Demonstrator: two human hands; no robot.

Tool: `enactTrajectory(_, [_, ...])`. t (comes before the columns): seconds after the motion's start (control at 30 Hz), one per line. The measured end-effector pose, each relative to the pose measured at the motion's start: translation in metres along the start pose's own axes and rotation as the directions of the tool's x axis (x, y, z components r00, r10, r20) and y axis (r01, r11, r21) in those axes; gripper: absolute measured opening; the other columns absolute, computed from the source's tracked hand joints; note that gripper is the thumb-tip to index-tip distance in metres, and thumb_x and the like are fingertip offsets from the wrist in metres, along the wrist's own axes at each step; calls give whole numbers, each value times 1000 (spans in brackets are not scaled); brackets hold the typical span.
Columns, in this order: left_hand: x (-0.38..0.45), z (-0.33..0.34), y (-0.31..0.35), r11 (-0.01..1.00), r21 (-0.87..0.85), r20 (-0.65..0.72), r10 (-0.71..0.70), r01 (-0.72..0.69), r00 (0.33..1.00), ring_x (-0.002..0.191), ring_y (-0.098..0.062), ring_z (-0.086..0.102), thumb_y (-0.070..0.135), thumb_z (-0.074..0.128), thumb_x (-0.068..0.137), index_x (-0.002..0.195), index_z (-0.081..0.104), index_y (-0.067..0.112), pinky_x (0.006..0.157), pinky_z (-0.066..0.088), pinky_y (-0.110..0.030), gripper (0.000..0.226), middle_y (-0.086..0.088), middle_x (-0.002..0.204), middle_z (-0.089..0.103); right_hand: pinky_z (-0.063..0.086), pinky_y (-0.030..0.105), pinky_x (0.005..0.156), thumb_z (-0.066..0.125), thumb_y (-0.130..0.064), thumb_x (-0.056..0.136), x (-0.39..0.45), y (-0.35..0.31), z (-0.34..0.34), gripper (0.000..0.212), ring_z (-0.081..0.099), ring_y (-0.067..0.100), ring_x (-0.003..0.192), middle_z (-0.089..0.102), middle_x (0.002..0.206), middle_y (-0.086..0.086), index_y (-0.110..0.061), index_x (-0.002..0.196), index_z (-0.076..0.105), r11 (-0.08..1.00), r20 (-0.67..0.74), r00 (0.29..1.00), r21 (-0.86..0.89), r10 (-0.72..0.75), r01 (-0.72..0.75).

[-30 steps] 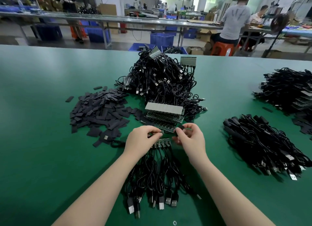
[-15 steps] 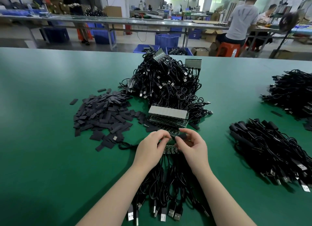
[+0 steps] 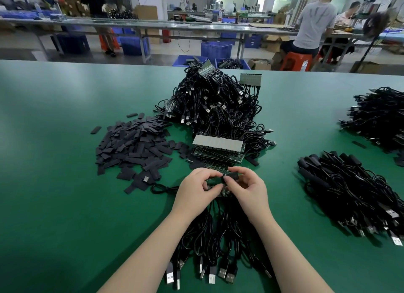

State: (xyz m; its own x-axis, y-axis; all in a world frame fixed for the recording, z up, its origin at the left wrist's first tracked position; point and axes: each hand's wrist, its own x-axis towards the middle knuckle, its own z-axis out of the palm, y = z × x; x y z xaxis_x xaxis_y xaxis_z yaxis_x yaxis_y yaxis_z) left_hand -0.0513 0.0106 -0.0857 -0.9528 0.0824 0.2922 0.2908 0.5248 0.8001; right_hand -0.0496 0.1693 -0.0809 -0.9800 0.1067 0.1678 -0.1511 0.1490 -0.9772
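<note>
My left hand (image 3: 196, 190) and my right hand (image 3: 249, 190) meet at the middle of the green table. Between them lies a strip of small green circuit boards (image 3: 215, 186) with black USB cables (image 3: 214, 238) trailing toward me. My right thumb and fingers pinch a short black sleeve (image 3: 231, 176) at the strip's far end. My left fingers curl round the strip. Just behind the hands stands a stack of board strips (image 3: 218, 149).
A heap of flat black sleeves (image 3: 133, 146) lies to the left. A tall tangle of cabled boards (image 3: 218, 104) rises behind. Two piles of black cables (image 3: 349, 192) (image 3: 380, 115) sit at the right. People work at benches beyond the table's far edge.
Both hands have closed in on the board strip, and my right hand has brought the black sleeve onto its end. The head camera has tilted slightly.
</note>
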Motion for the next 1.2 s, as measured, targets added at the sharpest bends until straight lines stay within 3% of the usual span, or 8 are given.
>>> enactTrajectory(0.1, [1, 0, -1, 1000, -6, 25, -17, 17, 1000, 66, -6, 51, 36, 68, 77, 96, 63, 52, 69, 50, -22, 25, 24, 99, 59, 56, 25, 70, 77, -15, 85, 1, 1, 0, 26, 70, 19, 74, 75, 80, -1, -34, 101, 70, 999, 30, 999, 30, 28, -28])
enactTrajectory(0.23, [2, 0, 0, 998, -53, -1, -44, 44, 999, 79, -1, 56, 54, 59, 75, 92, 60, 61, 70, 45, -11, 18, 29, 103, 59, 51, 18, 65, 79, -15, 83, 2, 2, -5, 28, 59, 10, 66, 65, 69, -4, -34, 104, 73, 990, 71, 996, 123, 54, -63])
enactTrajectory(0.33, [3, 1, -1, 994, -88, -11, -73, 71, 997, 89, -2, 60, 57, 59, 74, 96, 63, 54, 75, 49, -14, 23, 27, 106, 61, 53, 19, 68, 78, -12, 83, 2, 2, -7, 26, 62, 9, 68, 70, 71, -1, -31, 101, 75, 984, 102, 993, 162, 55, -71])
enactTrajectory(0.53, [3, 2, 0, 984, -158, -14, -87, 84, 996, 88, 2, 61, 58, 62, 71, 96, 67, 50, 73, 44, -9, 27, 24, 103, 65, 53, 16, 73, 77, -6, 84, 0, -2, -6, 24, 69, 6, 79, 77, 86, 0, -23, 100, 75, 983, 109, 994, 179, 20, -39])
enactTrajectory(0.7, [2, 0, 4, 985, -163, -10, -58, 55, 998, 82, 6, 59, 48, 66, 76, 89, 67, 53, 70, 45, -9, 14, 30, 97, 65, 53, 15, 72, 76, -4, 83, -1, -3, -7, 14, 71, 4, 81, 77, 88, -4, -15, 92, 75, 986, 108, 994, 164, 2, -20])
enactTrajectory(0.87, [2, 0, 0, 988, -129, 0, -82, 82, 997, 69, 1, 55, 34, 70, 79, 97, 62, 52, 67, 49, -15, 27, 20, 96, 65, 51, 16, 65, 77, -7, 84, 0, -3, -6, 18, 66, 6, 69, 75, 78, -4, -24, 79, 73, 985, 68, 998, 170, 3, -14])
enactTrajectory(1.0, [1, 0, -3, 992, -82, -33, -94, 91, 995, 85, 7, 58, 24, 69, 85, 101, 56, 59, 73, 47, -8, 40, 20, 97, 64, 48, 18, 55, 77, -13, 85, 2, 0, -8, 18, 54, 6, 56, 67, 66, -7, -30, 78, 75, 983, 21, 999, 180, 30, -33])
enactTrajectory(1.2, [0, 0, -1, 997, -6, -71, -71, 71, 995, 104, 11, 56, 29, 66, 89, 110, 67, 43, 88, 44, -10, 25, 25, 109, 65, 52, 16, 65, 77, -12, 84, 2, 0, -5, 18, 68, 5, 70, 76, 79, -3, -29, 81, 78, 987, 7, 999, 150, 54, -54])
